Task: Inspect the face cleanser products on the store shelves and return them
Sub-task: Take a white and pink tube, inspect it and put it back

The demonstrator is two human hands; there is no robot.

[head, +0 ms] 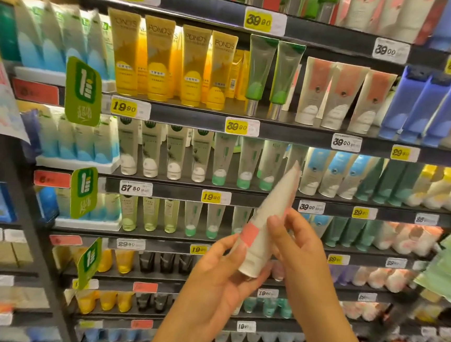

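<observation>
Right, biggest risk first: the shelves (271, 199) are packed tight with tubes standing on their caps, touching side by side. Push yours back in carelessly and you likely tip a neighbour, and the row goes with it.

Matching tubes (337, 96) in white and salmon stand on the upper shelf, right of the two green ones. No open slot is visible from here, so you may end up putting it in the wrong row or under the wrong price tag (346, 142).

You're holding the tube (264, 223) in front of the middle shelves, tilted, cap down and sealed end up and to the right.

Your left hand (218, 276) is under the cap end, fingers curled loosely against it. Loose hold there, so the tube could slip out through the bottom.

Your right hand (296, 248) pinches the body from the right, thumb on the front. Squeeze hard and you dent it; I can't tell whether the cap is fully closed.
</observation>
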